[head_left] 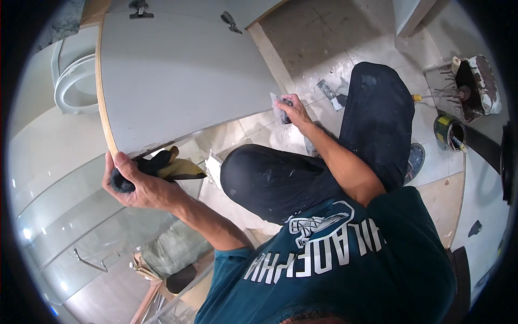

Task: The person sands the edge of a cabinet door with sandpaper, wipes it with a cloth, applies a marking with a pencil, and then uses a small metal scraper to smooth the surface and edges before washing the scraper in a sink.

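Observation:
A large grey panel [183,65] with a pale wooden edge strip [104,92] stands in front of me. My left hand [137,183] is at its near left corner, thumb against the wooden strip. Its fingers curl around a bunched black and yellow cloth or glove [181,168], which hangs beside the panel's lower edge. My right hand [295,112] is closed on a small, dusty, grey-white flat piece [279,109] near the panel's right corner. Its exact kind is unclear. White dust marks my dark trousers [270,173].
Flat scrapers [330,94] lie on the dusty tiled floor [313,43]. To my right are an open can [449,132] with a tool in it and a splattered box [477,89]. A toilet [78,86] and glass panel [81,216] are on the left; a wrapped bundle [175,251] lies behind my left arm.

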The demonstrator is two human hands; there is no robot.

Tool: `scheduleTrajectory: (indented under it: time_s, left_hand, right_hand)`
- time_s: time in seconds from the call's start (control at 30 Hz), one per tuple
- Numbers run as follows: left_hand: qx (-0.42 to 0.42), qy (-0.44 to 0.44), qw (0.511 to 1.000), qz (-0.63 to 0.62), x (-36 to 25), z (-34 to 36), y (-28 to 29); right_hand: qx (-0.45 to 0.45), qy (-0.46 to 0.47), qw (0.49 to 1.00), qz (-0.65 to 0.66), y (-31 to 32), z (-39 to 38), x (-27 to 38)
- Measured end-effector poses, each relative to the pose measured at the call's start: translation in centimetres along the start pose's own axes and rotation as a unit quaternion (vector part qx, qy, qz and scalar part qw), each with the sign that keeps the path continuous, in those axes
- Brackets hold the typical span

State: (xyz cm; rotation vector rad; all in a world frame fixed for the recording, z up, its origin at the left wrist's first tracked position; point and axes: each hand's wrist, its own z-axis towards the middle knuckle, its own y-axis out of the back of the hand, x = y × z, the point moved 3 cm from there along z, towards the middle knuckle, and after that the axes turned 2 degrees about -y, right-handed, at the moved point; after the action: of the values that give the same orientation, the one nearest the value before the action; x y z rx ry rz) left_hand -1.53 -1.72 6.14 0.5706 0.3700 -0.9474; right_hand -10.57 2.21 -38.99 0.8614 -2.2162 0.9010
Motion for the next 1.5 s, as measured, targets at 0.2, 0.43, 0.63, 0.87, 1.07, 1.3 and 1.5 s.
scheduleTrajectory:
  time_s: [0.2,0.43,0.63,0.87,1.07,1.3,1.5]
  left_hand:
    - [-0.006,-0.004,1.000,0.009,-0.2,0.0,0.1]
    - [0.002,0.009,1.000,0.002,-0.6,0.1,-0.4]
    - [-0.003,0.007,1.000,0.001,-0.2,-0.3,-0.2]
    - [0.004,0.004,1.000,-0.001,0.1,-0.1,0.0]
    - [-0.010,0.016,1.000,-0.015,-0.1,-0.4,-0.2]
    - [-0.006,-0.007,1.000,0.013,0.3,-0.3,0.2]
    - [0.006,-0.016,1.000,0.016,0.0,0.0,-0.3]
  right_hand:
    - [0.013,0.080,0.997,-0.018,-1.7,-1.2,2.1]
    - [0.025,0.078,0.997,-0.015,-2.1,-2.9,4.4]
    - [0.033,0.061,0.997,-0.024,-1.8,-3.9,6.1]
    - [0.024,0.101,0.993,-0.050,-2.1,-4.3,7.7]
    - [0.037,0.112,0.991,-0.058,-2.6,-4.7,7.3]
    - [0.043,0.163,0.985,-0.042,-4.2,-7.1,10.6]
    - [0.070,0.094,0.991,0.061,-3.3,-5.5,8.2]
